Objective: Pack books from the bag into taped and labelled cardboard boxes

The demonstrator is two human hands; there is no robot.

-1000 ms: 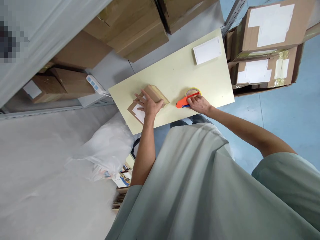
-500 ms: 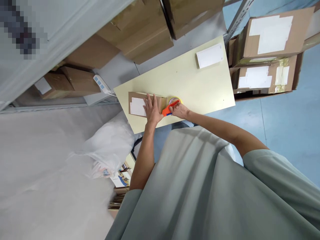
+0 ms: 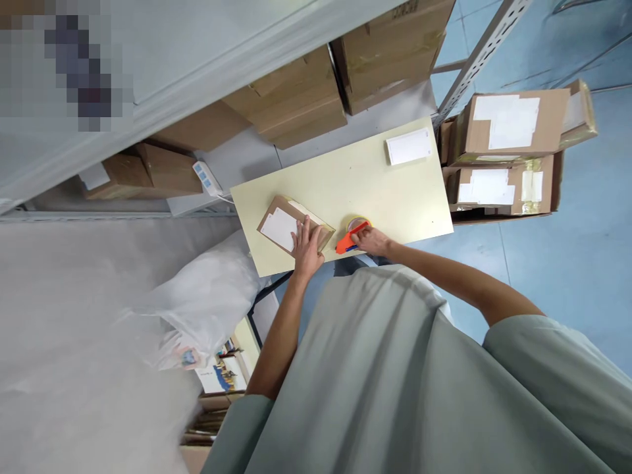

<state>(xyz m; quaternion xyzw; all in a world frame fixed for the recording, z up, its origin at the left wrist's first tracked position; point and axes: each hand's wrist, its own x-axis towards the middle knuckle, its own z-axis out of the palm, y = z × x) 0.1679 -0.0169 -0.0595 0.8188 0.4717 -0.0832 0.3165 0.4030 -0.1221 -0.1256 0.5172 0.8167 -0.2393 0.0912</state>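
Note:
A small brown cardboard box (image 3: 289,219) with a white label lies tilted on the pale yellow table (image 3: 355,181), near its front left corner. My left hand (image 3: 307,245) rests on the box's near end, fingers wrapped over its edge. My right hand (image 3: 371,241) grips an orange tape dispenser (image 3: 351,236) with a roll of clear tape, held just right of the box and close to it.
A white card (image 3: 408,146) lies at the table's far right. Stacked cardboard boxes (image 3: 498,155) stand right of the table, and more boxes (image 3: 306,99) sit on metal shelving behind it. A white plastic bag (image 3: 197,303) bulges at the left.
The box has been turned from lying square to a tilted angle. The tape dispenser has drawn slightly away to the right of the box. The camera view has shifted downward.

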